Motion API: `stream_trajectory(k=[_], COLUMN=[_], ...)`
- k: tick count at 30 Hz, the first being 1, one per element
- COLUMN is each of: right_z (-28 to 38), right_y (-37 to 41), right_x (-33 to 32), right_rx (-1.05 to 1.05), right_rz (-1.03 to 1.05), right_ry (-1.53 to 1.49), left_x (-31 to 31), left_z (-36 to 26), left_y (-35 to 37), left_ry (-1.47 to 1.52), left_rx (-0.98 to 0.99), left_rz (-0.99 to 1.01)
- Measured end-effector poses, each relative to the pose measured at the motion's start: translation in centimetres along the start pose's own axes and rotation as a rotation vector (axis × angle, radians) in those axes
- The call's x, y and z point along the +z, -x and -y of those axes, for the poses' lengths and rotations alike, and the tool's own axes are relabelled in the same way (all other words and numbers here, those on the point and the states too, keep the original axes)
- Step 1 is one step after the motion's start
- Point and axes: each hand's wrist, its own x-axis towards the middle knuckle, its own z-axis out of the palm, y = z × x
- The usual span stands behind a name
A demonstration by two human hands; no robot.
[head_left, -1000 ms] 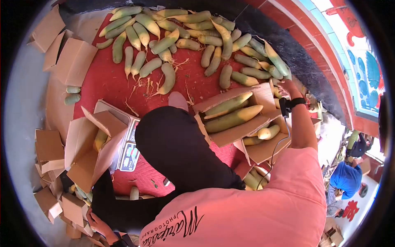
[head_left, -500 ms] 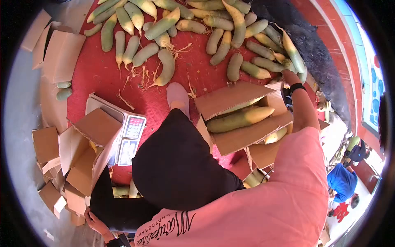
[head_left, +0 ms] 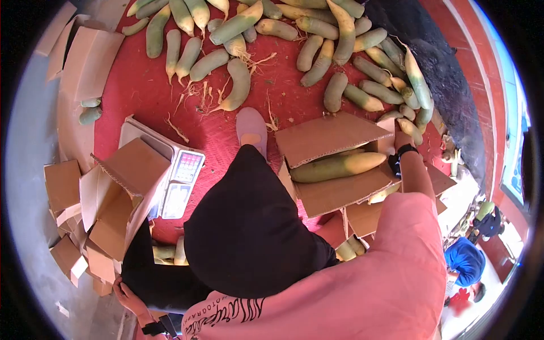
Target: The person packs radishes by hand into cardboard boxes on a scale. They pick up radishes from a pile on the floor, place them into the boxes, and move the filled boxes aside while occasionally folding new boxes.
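Reaching out to my right, I have my right hand (head_left: 403, 137) at the far corner of the open carton (head_left: 334, 194) that sits on the red mat (head_left: 141, 96) just ahead of my knee. The wrist and watch hide most of the fingers, so I cannot tell how far the hand is closed or whether it grips the cardboard. Inside that carton a long radish (head_left: 337, 166) lies lengthwise, green at one end and pale yellow at the other, with another half hidden under the raised flap (head_left: 326, 135). A second carton (head_left: 362, 218) lies nearer my body, partly under the first, and a pale radish (head_left: 385, 194) shows at its upper edge. To my left a third box (head_left: 127, 170) stands tilted on the scale (head_left: 180, 181), flaps open (its inside is in shadow, so I cannot make out what it holds). A few radishes (head_left: 167, 252) lie on the mat between it and my leg. My left hand (head_left: 126, 293) hangs low by my thigh, beside a scatter of cardboard pieces (head_left: 65, 184); its grip is not clear either. Beyond my shoe (head_left: 251, 126) the loose pile of radishes (head_left: 334, 56) spreads across the mat.
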Motion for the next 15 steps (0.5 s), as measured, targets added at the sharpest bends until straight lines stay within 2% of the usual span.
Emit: stream_trajectory(k=[1,4,5,6,8,10,15], right_z=[1.9,3.4,1.4,1.2,0.9,-1.3,0.5], right_y=[3.6,6.2,2.6,0.3,-2.5,-5.0,-3.4], right_x=[-2.2,-8.6,-5.9,-5.0,-4.0,-1.7,-2.3], right_rx=[-0.027,0.011,-0.248,-0.252,-0.061,-0.244,-0.225], right_rz=[-0.204,-0.208,-0.462,-0.464,-0.025,-0.299,-0.173], right_ry=[-0.044,-0.028,-0.094,-0.099,-0.698,0.072,-0.075], left_x=[0.1,-0.4,-0.5,-0.6,-0.7,-0.4,-0.2], left_z=[0.1,-0.9,-0.6,-0.2,0.7,1.8,0.4], left_y=[-0.1,-0.1,0.0,-0.1,-0.2,0.1,0.7], left_ry=[-0.008,0.012,0.010,0.013,0.015,-0.034,-0.022], left_rx=[0.001,0.012,0.012,0.018,0.026,0.028,0.009], left_rz=[-0.013,0.002,-0.003,0.008,0.020,-0.022,-0.028])
